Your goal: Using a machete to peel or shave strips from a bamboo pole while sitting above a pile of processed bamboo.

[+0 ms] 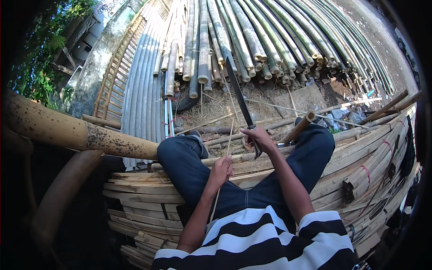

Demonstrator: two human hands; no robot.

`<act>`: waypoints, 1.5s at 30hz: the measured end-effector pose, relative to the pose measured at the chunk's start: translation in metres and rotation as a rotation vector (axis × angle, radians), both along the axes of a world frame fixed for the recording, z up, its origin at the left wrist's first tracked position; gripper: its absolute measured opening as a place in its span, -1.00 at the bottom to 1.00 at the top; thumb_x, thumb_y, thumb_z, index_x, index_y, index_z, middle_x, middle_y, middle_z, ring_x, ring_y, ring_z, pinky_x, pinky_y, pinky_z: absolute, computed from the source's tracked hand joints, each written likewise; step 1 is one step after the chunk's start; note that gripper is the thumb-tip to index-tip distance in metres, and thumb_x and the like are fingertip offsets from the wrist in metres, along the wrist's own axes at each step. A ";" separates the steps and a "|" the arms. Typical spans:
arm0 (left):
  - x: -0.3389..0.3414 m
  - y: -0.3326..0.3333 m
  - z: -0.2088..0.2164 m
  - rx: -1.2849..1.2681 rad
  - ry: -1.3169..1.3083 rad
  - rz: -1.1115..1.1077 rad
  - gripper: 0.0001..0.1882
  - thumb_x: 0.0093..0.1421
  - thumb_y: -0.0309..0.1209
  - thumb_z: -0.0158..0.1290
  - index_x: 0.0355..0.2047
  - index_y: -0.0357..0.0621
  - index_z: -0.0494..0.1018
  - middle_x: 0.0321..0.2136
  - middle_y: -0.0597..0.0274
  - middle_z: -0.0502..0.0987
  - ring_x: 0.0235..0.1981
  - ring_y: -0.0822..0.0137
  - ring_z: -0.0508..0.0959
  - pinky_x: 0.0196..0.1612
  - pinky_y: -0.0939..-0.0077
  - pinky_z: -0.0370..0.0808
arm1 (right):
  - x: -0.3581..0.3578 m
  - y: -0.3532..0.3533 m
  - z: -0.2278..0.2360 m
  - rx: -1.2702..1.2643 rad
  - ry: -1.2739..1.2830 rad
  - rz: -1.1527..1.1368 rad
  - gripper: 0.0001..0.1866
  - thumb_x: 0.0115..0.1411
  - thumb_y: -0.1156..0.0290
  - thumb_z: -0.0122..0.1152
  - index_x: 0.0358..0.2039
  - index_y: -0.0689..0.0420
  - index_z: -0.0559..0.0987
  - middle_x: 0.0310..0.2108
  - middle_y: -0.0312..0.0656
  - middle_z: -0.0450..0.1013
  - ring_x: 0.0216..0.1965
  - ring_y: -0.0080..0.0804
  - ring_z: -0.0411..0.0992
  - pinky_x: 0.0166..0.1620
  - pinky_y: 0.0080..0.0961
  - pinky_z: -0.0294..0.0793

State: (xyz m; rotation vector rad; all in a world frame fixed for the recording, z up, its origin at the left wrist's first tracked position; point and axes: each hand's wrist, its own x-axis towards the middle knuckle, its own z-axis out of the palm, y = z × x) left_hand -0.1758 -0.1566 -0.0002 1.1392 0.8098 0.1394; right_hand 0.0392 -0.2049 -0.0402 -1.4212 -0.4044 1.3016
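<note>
My left hand (pixel 221 170) is closed round a thin bamboo strip (pixel 231 137). The strip slants up past my fist, and its lower part runs back along my forearm toward my striped shirt. In my right hand (pixel 259 137) is the handle of a machete (pixel 239 94). Its long dark blade points up and away, toward the bamboo poles, apart from the strip. Both hands are above my lap, between my bent knees in dark blue jeans. The fingertips of my right hand are partly hidden behind the handle.
Long green bamboo poles (pixel 252 36) are stacked ahead, cut ends toward me. I sit on piled split bamboo slats (pixel 148 198). A thick bamboo pole (pixel 90 130) crosses at left, near corrugated sheets (pixel 139 90). A short bamboo piece (pixel 300 128) juts up by my right knee.
</note>
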 end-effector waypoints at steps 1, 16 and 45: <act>0.005 -0.005 0.002 0.091 0.030 -0.020 -0.63 0.37 -0.15 -0.27 -0.55 -0.06 0.14 -0.80 0.43 0.13 -0.85 0.60 0.11 -0.79 0.67 0.05 | -0.001 0.000 0.014 0.041 0.068 0.009 -0.58 0.01 0.10 0.35 -0.45 0.25 0.52 -0.68 -0.21 0.45 -0.64 -0.50 0.47 -0.58 -0.64 0.45; -0.049 -0.050 0.005 -0.252 0.193 -0.256 -0.60 0.34 -0.05 -0.27 -0.27 -0.14 0.31 -0.61 0.20 0.39 -0.71 0.36 0.38 -0.61 0.57 0.35 | 0.152 0.001 0.100 0.185 -0.165 -0.146 -0.86 -0.07 0.48 0.22 -0.57 0.29 0.48 -0.67 -0.15 0.44 -0.67 -0.44 0.46 -0.58 -0.60 0.46; 0.315 0.007 0.044 1.647 -0.093 -0.758 -0.80 0.22 -0.36 -0.11 -0.18 -0.14 0.33 -0.55 -0.05 0.46 -0.47 -0.04 0.54 -0.47 0.03 0.41 | 0.259 -0.166 0.072 -0.452 -1.448 -1.289 -0.65 -0.17 0.54 0.28 -0.28 0.29 0.49 -0.27 0.10 0.44 -0.08 0.12 0.33 0.26 -0.03 0.03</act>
